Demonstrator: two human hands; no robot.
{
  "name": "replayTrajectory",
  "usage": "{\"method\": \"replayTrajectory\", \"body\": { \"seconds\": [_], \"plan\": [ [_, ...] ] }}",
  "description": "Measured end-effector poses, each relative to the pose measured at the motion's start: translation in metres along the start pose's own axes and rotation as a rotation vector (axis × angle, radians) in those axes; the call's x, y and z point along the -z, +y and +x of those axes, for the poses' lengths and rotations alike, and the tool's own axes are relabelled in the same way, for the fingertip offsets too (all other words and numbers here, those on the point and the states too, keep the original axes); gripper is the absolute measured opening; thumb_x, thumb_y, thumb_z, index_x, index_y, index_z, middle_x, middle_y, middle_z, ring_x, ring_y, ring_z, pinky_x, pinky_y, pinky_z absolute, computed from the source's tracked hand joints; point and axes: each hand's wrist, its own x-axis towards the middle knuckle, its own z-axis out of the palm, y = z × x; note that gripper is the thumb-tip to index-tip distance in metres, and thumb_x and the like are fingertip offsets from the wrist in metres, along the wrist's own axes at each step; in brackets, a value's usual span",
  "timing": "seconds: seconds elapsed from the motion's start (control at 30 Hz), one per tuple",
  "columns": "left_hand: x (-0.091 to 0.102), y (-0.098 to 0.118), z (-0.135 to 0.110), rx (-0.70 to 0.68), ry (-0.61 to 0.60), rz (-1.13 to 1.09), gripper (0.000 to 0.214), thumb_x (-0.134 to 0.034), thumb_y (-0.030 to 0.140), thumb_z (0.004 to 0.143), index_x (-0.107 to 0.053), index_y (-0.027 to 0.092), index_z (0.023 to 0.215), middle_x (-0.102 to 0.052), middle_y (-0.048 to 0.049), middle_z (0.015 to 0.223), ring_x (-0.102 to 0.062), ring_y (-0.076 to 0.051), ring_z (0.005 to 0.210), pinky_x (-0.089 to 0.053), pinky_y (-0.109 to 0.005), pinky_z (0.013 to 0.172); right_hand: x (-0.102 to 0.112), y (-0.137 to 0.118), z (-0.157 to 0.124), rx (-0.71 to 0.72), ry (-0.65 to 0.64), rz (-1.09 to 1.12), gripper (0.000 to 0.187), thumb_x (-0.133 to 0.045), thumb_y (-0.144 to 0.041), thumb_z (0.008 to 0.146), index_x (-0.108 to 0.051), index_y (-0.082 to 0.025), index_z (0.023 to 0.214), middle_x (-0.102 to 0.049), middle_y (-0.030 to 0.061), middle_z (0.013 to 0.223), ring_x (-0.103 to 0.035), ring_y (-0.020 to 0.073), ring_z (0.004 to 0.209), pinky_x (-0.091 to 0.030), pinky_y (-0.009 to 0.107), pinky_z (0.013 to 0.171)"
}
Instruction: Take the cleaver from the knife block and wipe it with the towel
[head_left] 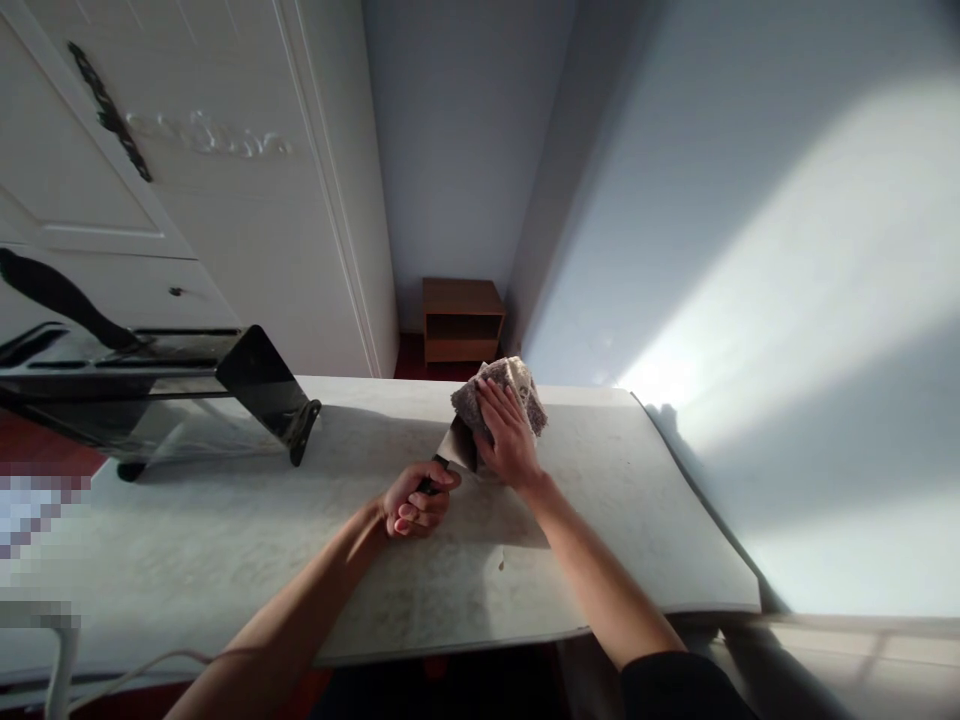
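My left hand (421, 497) is wrapped round the black handle of a kitchen knife with a broad metal blade (456, 446). The blade points away and to the right, and its far part is hidden. A grey, fuzzy cloth (531, 385) lies over that far part. With fingers pressed together, my right hand (508, 430) holds the cloth against the blade. Both hands are above the middle of the white table (600, 520). At the left stands a black and clear knife block (255, 390), with one black-handled knife (67, 295) in its slots.
A white cabinet (247, 230) rises behind the knife block. Beyond the table's far edge, a small brown nightstand (463, 350) stands by the wall. A pale wall (810, 400) borders the right side. A white cable (142, 664) runs near the front left edge.
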Motion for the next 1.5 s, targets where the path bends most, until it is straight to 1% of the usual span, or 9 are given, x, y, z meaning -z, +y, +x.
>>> {"method": "replayTrajectory", "body": {
  "seconds": [0.27, 0.47, 0.57, 0.67, 0.8, 0.93, 1.2, 1.37, 1.5],
  "plan": [
    [-0.001, 0.002, -0.001, 0.073, -0.01, 0.074, 0.02, -0.041, 0.014, 0.078, -0.032, 0.018, 0.061, -0.013, 0.0071, 0.036, -0.001, -0.005, 0.025, -0.02, -0.016, 0.018, 0.002, 0.046, -0.014, -0.568, 0.247, 0.247, 0.048, -0.05, -0.035, 0.09, -0.051, -0.012, 0.132, -0.054, 0.0148, 0.132, -0.049, 0.0254, 0.125, -0.037, 0.045, 0.106],
    [-0.002, 0.005, -0.011, -0.018, -0.103, 0.226, 0.026, -0.045, 0.016, 0.081, -0.024, 0.018, 0.065, -0.019, 0.008, 0.036, -0.004, -0.004, 0.025, -0.022, -0.015, 0.018, 0.012, 0.058, -0.013, -1.039, 0.526, 0.862, 0.036, -0.066, -0.043, 0.075, -0.063, -0.015, 0.098, -0.067, 0.0034, 0.088, -0.062, 0.0199, 0.083, -0.05, 0.033, 0.078],
    [0.0, 0.004, -0.013, -0.029, -0.14, 0.296, 0.031, -0.049, 0.019, 0.08, -0.021, 0.018, 0.066, -0.022, 0.0085, 0.036, -0.005, -0.003, 0.024, -0.021, -0.014, 0.018, 0.017, 0.06, -0.012, -1.185, 0.616, 1.118, 0.04, -0.071, -0.04, 0.066, -0.063, -0.014, 0.096, -0.068, 0.003, 0.087, -0.063, 0.0201, 0.083, -0.051, 0.033, 0.077],
    [0.0, 0.002, -0.012, -0.058, -0.084, 0.387, 0.036, -0.054, 0.023, 0.077, -0.02, 0.019, 0.067, -0.023, 0.0096, 0.036, -0.005, -0.004, 0.024, -0.021, -0.015, 0.018, 0.016, 0.061, -0.015, -1.172, 0.557, 1.231, 0.041, -0.068, -0.044, 0.071, -0.064, -0.014, 0.099, -0.069, 0.0042, 0.093, -0.064, 0.0208, 0.088, -0.052, 0.035, 0.082],
    [-0.009, -0.002, -0.01, -0.264, 0.205, 0.696, 0.036, -0.061, 0.03, 0.075, -0.028, 0.02, 0.068, -0.024, 0.0104, 0.038, -0.013, -0.005, 0.026, -0.019, -0.016, 0.021, 0.01, 0.063, -0.018, -1.118, 0.543, 1.252, 0.041, -0.066, -0.045, 0.074, -0.065, -0.016, 0.102, -0.069, 0.0032, 0.099, -0.064, 0.0194, 0.091, -0.051, 0.035, 0.087],
    [-0.019, -0.004, -0.009, -0.546, 0.659, 1.215, 0.034, -0.065, 0.037, 0.076, -0.037, 0.017, 0.067, -0.036, 0.0072, 0.04, -0.032, -0.007, 0.029, -0.024, -0.016, 0.028, 0.013, 0.064, -0.017, -1.139, 0.602, 1.27, 0.04, -0.068, -0.045, 0.073, -0.066, -0.016, 0.1, -0.069, 0.0035, 0.101, -0.064, 0.0194, 0.093, -0.049, 0.036, 0.092],
    [-0.014, 0.0, -0.005, -0.68, 1.316, 1.708, 0.035, -0.055, 0.051, 0.084, -0.052, 0.016, 0.081, -0.06, -0.0033, 0.066, -0.061, -0.017, 0.058, -0.037, -0.023, 0.052, 0.02, 0.056, -0.019, -1.044, 0.629, 1.259, 0.037, -0.061, -0.042, 0.08, -0.066, -0.017, 0.106, -0.066, 0.0046, 0.11, -0.058, 0.0203, 0.109, -0.045, 0.037, 0.098],
    [-0.01, 0.0, -0.011, -0.524, 1.571, 1.976, 0.047, -0.045, 0.061, 0.088, -0.059, 0.017, 0.098, -0.067, -0.0104, 0.08, -0.065, -0.026, 0.078, -0.035, -0.027, 0.059, 0.028, 0.046, -0.014, -1.008, 0.609, 1.195, 0.042, -0.056, -0.048, 0.082, -0.064, -0.014, 0.105, -0.066, 0.0071, 0.103, -0.059, 0.0224, 0.102, -0.047, 0.04, 0.091],
    [-0.012, -0.001, -0.011, -0.412, 1.661, 2.111, 0.056, -0.04, 0.07, 0.085, -0.059, 0.019, 0.098, -0.068, -0.0104, 0.081, -0.066, -0.029, 0.077, -0.038, -0.029, 0.06, 0.037, 0.038, -0.006, -1.012, 0.773, 1.044, 0.04, -0.065, -0.044, 0.076, -0.062, -0.012, 0.099, -0.064, 0.0067, 0.098, -0.06, 0.02, 0.092, -0.049, 0.035, 0.082]
  ]
}}
